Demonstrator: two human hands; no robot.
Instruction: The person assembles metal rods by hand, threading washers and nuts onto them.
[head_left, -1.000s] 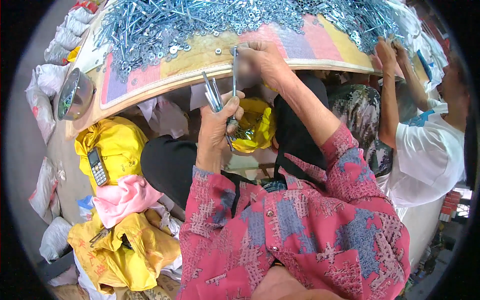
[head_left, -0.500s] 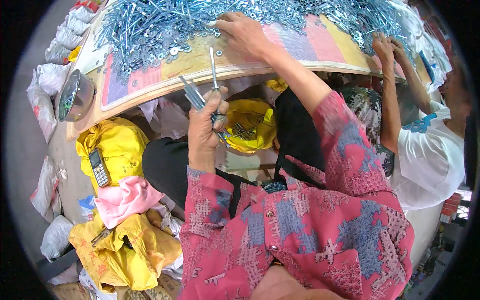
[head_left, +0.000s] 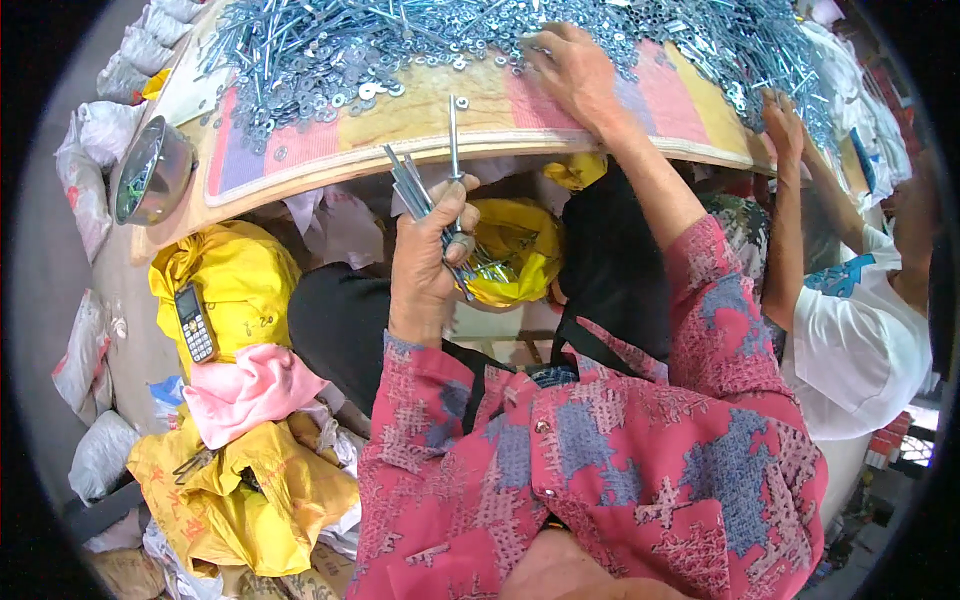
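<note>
My left hand (head_left: 432, 245) is closed round a bundle of long metal bolts (head_left: 408, 183) below the table edge. One bolt (head_left: 454, 135) points straight up from between its thumb and fingers, with what looks like a washer low on its shaft. My right hand (head_left: 575, 75) is over the near edge of the pile of metal hardware (head_left: 420, 45), its bent fingers apart at the loose washers. Whether its fingertips touch a piece is too small to tell. A single small nut or washer (head_left: 462, 103) lies on the striped mat (head_left: 420, 112) beyond the upright bolt.
Below the table, a yellow bag (head_left: 530, 240) holds more bolts. A metal bowl (head_left: 160, 185) stands at the table's left end. At left, a keypad phone (head_left: 195, 322) lies on a yellow sack (head_left: 250, 290), near a pink cloth (head_left: 250, 390). A co-worker's hands (head_left: 782, 125) are at the pile's right.
My right hand has moved right along the pile's near edge. My left hand, still gripping the bolts, has shifted slightly right. The co-worker's hands have moved slightly lower in the view.
</note>
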